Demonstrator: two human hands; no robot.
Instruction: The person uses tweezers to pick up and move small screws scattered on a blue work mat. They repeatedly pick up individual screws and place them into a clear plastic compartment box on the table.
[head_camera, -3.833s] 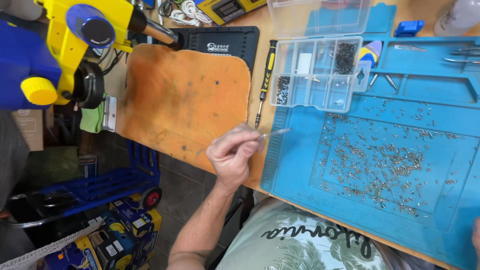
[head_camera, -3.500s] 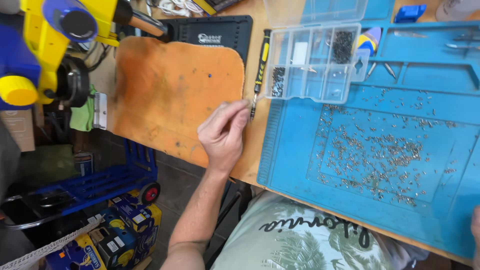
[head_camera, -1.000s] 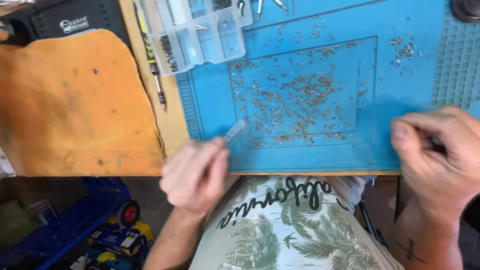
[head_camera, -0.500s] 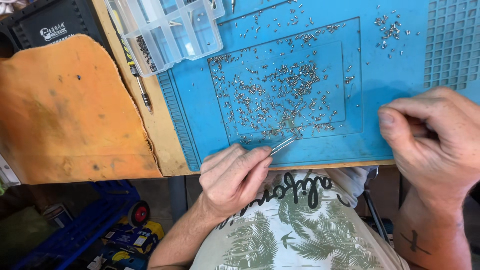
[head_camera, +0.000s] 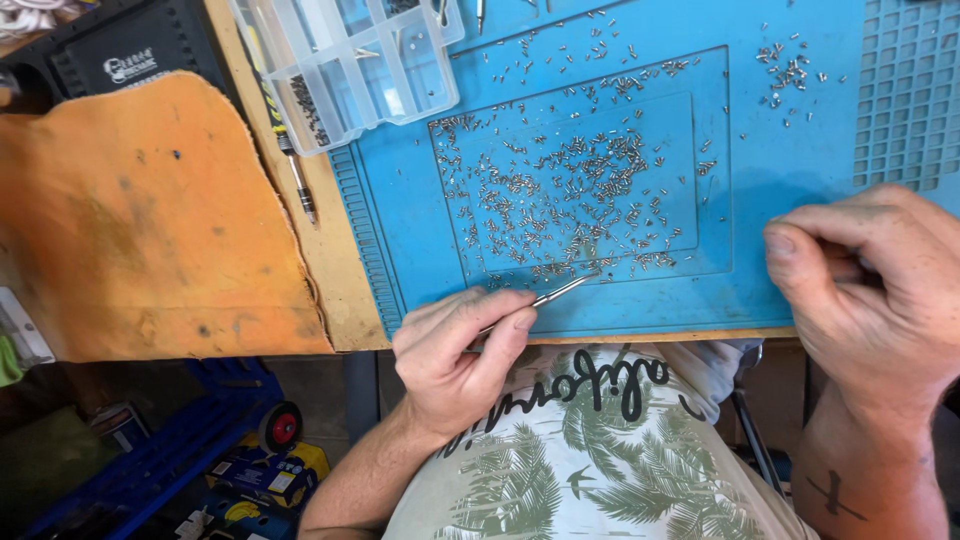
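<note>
Tweezers (head_camera: 560, 292) pinched in left hand (head_camera: 455, 345) fingers over blue mat (head_camera: 790, 200); right hand (head_camera: 870, 290) fisted, contents unclear.

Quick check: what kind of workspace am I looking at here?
Most likely a small electronics repair bench: a blue work mat strewn with tiny screws, a clear parts box with compartments, and tweezers held in the left hand.

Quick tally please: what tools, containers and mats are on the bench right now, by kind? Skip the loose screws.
Tweezers, in left hand: 1
Screwdriver: 1
Clear compartment box: 1
Blue work mat: 1
Orange cloth mat: 1
Black mat: 1
Total: 6
Right hand is closed; contents hidden.
</note>
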